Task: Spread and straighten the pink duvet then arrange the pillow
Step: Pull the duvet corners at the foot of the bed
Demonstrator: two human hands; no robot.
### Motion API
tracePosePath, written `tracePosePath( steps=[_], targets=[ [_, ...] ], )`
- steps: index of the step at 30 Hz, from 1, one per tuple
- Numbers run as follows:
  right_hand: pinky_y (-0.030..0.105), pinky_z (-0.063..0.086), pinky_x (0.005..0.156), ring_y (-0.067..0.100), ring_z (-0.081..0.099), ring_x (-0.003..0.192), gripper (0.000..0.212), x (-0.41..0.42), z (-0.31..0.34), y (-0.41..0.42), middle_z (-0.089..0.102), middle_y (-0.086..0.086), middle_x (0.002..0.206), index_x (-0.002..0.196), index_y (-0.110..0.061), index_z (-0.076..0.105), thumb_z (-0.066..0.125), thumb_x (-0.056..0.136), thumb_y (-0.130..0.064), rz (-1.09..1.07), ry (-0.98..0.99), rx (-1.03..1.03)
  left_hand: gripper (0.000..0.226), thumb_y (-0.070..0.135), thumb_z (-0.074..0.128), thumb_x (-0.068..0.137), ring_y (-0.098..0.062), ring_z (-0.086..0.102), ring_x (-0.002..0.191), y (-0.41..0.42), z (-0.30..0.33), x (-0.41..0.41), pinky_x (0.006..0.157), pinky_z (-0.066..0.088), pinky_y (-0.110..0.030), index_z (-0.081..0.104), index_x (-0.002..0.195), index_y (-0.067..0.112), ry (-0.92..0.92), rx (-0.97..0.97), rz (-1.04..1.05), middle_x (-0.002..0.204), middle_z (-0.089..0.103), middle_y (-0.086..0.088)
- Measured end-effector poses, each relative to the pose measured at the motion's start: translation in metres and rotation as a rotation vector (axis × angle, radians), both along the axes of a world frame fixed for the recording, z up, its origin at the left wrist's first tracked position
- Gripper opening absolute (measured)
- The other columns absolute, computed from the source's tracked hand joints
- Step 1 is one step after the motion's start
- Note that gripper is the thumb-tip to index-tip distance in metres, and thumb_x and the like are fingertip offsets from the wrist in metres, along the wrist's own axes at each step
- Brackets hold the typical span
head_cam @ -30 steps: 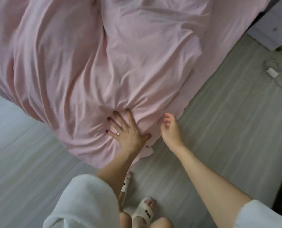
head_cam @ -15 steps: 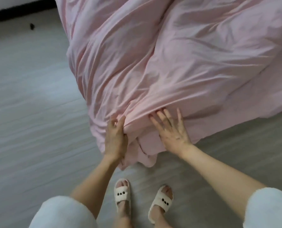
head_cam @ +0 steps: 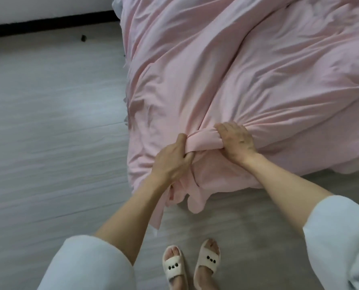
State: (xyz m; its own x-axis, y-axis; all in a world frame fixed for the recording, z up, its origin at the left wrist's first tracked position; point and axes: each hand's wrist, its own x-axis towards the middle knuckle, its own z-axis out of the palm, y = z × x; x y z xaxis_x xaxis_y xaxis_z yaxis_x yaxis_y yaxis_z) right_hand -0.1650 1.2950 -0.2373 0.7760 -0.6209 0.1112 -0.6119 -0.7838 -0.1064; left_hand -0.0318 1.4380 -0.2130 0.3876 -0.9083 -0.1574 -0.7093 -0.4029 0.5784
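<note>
The pink duvet (head_cam: 247, 76) lies rumpled over the bed, its corner hanging down to the floor in front of me. A thick bunched fold of it runs between my two hands. My left hand (head_cam: 172, 160) grips the left end of that fold, thumb over the top and fingers curled under. My right hand (head_cam: 235, 141) grips the right end, fingers curled over the fabric. Creases fan out from the bunched fold across the duvet. No pillow is in view.
Grey wood-look floor (head_cam: 48, 132) spreads to the left and below. A white wall with a black skirting strip (head_cam: 48, 24) runs along the top left. My feet in white slippers (head_cam: 191, 266) stand just short of the hanging duvet corner.
Both hands went from lying flat on the duvet to gripping a gathered fold at its corner. The view swung left, bringing the wall and skirting into sight.
</note>
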Motion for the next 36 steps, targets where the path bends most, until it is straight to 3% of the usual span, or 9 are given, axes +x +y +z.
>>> tracePosePath(
  steps=[3,8,13,19,22,25,29,33,36],
  targets=[
    [0.042,0.042,0.078,0.038,0.059,0.094,0.030,-0.025,0.022,0.018,0.065,0.020,0.098,0.105,-0.004,0.057,0.061,0.079,-0.019,-0.031,0.132,0.092,0.057,0.055,0.060,0.079,-0.034,0.062,0.086,0.009,0.008,-0.007,0.065,0.038,-0.034,0.038,0.111,0.013,-0.208,0.099,-0.164,0.100,0.066,-0.011],
    [0.038,0.044,0.073,0.037,0.062,0.091,0.032,-0.065,0.051,0.044,0.067,0.019,0.099,0.102,-0.011,0.053,0.056,0.082,-0.036,-0.086,0.202,0.093,0.034,0.015,0.051,0.088,-0.036,0.062,0.086,0.026,0.020,-0.037,0.063,0.038,-0.037,0.035,0.118,0.010,-0.327,0.124,-0.226,0.103,0.065,-0.015],
    [0.033,0.034,0.068,0.034,0.062,0.093,0.036,-0.108,0.081,0.066,0.068,0.015,0.100,0.091,-0.015,0.052,0.055,0.082,-0.049,-0.115,0.228,0.112,0.025,0.011,0.049,0.085,-0.038,0.058,0.087,0.043,0.050,-0.074,0.063,0.033,-0.036,0.041,0.109,0.009,-0.327,0.117,-0.245,0.101,0.064,-0.018],
    [0.034,0.038,0.071,0.034,0.062,0.097,0.039,-0.167,0.120,0.081,0.068,0.015,0.102,0.090,-0.013,0.058,0.052,0.083,-0.051,-0.115,0.233,0.118,0.029,0.009,0.047,0.082,-0.038,0.058,0.091,0.056,0.081,-0.137,0.066,0.039,-0.036,0.049,0.111,0.009,-0.299,0.118,-0.203,0.104,0.064,-0.018],
    [0.033,0.039,0.071,0.034,0.062,0.095,0.037,-0.190,0.133,0.085,0.069,0.014,0.099,0.077,-0.017,0.050,0.053,0.082,-0.053,-0.105,0.189,0.124,0.035,0.010,0.049,0.079,-0.038,0.059,0.094,0.059,0.094,-0.159,0.071,0.045,-0.038,0.053,0.114,0.013,-0.289,0.119,-0.187,0.104,0.065,-0.016],
    [0.030,0.034,0.064,0.033,0.063,0.086,0.039,-0.218,0.140,0.096,0.069,0.013,0.089,0.065,-0.018,0.040,0.052,0.081,-0.052,-0.085,0.137,0.125,0.036,0.007,0.048,0.079,-0.038,0.059,0.094,0.069,0.109,-0.185,0.068,0.042,-0.035,0.055,0.114,0.013,-0.316,0.133,-0.188,0.103,0.065,-0.017],
    [0.028,0.034,0.062,0.027,0.054,0.068,0.034,-0.257,0.135,0.112,0.069,0.010,0.080,0.070,-0.018,0.046,0.047,0.078,-0.051,-0.042,0.135,0.126,0.032,0.009,0.050,0.080,-0.038,0.060,0.092,0.086,0.111,-0.219,0.066,0.039,-0.034,0.056,0.112,0.011,-0.345,0.178,-0.248,0.101,0.065,-0.017],
    [0.030,0.039,0.066,0.031,0.062,0.081,0.019,-0.286,0.114,0.122,0.069,0.010,0.086,0.079,-0.018,0.053,0.054,0.079,-0.037,-0.042,0.273,0.156,0.032,0.011,0.055,0.079,-0.037,0.061,0.092,0.095,0.087,-0.249,0.065,0.039,-0.034,0.056,0.112,0.012,-0.286,0.276,-0.295,0.102,0.066,-0.016],
    [0.030,0.036,0.066,0.032,0.062,0.087,0.010,-0.290,0.089,0.118,0.068,0.010,0.089,0.080,-0.018,0.046,0.053,0.074,-0.023,-0.060,0.347,0.219,0.036,0.017,0.055,0.082,-0.038,0.061,0.095,0.092,0.057,-0.258,0.069,0.042,-0.037,0.052,0.117,0.013,-0.267,0.310,-0.265,0.106,0.065,-0.016]
  ],
)
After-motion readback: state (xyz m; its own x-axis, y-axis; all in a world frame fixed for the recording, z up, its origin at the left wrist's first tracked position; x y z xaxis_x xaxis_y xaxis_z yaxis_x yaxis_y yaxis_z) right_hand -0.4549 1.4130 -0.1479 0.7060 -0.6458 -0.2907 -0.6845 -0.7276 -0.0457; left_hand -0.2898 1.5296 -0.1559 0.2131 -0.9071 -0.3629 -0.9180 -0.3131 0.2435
